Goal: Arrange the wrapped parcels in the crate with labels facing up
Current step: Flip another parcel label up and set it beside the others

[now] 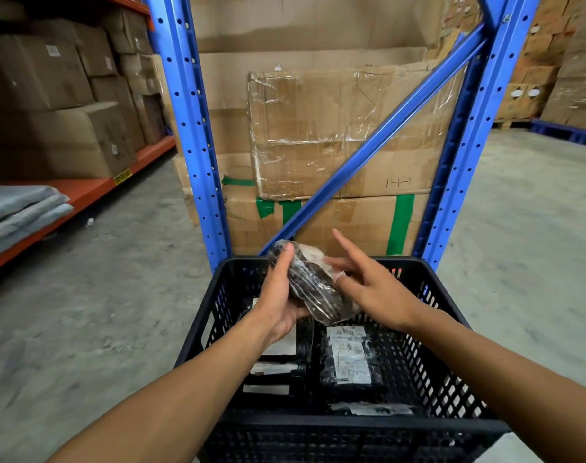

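We have our left hand (pixel 278 295) wrapped around one plastic-wrapped dark parcel (pixel 313 285), thumb over its far end, holding it tilted above the black crate (pixel 198 315). Our right hand (pixel 371 289) is spread open just beside it, fingertips (pixel 338 237) splayed and only the lower fingers close to the film; whether they actually touch it we cannot tell. A pale patch, probably the label, shows on the parcel's far side, turned away from us rather than up.

Below our hands, a labelled parcel (pixel 350 359) lies flat with its white label up, and under our left wrist other parcels (pixel 278 367) sit stacked with pale faces showing.

The main risk, as we judge it, is the film: it looks slick and crinkled, and a one-handed hold on a tilted, rounded bundle could slip while we turn it. If it drops, it may land label down or knock the neat ones askew. We could also misread which face carries the label, since the wrap glares. Setting it in the open space beneath our right hand calls for a second steadying hand first.
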`<state>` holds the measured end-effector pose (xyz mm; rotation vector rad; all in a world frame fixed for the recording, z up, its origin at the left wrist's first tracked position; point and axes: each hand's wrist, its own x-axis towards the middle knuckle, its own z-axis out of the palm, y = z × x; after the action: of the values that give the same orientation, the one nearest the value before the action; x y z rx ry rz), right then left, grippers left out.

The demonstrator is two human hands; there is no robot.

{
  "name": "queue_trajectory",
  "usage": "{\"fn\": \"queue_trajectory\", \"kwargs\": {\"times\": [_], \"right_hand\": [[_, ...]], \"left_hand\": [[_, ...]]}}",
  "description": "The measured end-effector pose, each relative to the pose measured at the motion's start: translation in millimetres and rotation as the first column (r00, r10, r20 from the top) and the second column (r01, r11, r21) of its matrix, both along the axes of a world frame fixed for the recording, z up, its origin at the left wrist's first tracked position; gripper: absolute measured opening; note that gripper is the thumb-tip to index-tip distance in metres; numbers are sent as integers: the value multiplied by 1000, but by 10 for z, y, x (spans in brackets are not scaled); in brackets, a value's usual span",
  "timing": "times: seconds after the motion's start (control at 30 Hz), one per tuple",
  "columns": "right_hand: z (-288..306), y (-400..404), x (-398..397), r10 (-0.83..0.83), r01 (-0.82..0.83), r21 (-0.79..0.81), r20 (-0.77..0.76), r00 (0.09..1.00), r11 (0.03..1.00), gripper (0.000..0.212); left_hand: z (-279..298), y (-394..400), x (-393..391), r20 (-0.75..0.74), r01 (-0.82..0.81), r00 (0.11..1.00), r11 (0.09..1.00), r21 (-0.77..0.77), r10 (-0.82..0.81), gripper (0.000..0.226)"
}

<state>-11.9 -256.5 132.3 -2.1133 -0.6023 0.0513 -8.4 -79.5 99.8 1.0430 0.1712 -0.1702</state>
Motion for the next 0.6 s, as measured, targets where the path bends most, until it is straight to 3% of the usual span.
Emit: {"fn": "queue_trajectory", "kwargs": {"times": [0.1, 0.17, 0.27, 0.37, 0.5, 0.6], "right_hand": [[-97, -131, 133, -169, 169, 0, -11, 986, 986, 61], [-142, -184, 155, -204, 218, 79, -160, 966, 973, 65], [-168, -178, 141, -112, 246, 322, -382, 918, 914, 68], [-207, -156, 159, 31, 253, 494, -497, 867, 832, 76], [-247, -92, 170, 14, 260, 436, -534, 845, 862, 70], [-299, -111, 190, 23, 299, 471, -564, 826, 830, 70]], "left_hand": [[55, 132, 13, 32, 21, 999, 997, -70, -19, 70], [96, 188, 18, 44, 22, 999, 991, -131, -16, 72], [112, 227, 17, 30, 55, 998, 983, -176, -50, 74], [75, 209, -9, 3, 98, 995, 987, -130, -99, 73], [34, 203, 8, -55, 115, 991, 991, -73, -119, 73], [62, 216, 20, -76, 121, 990, 992, 25, -119, 70]]}}
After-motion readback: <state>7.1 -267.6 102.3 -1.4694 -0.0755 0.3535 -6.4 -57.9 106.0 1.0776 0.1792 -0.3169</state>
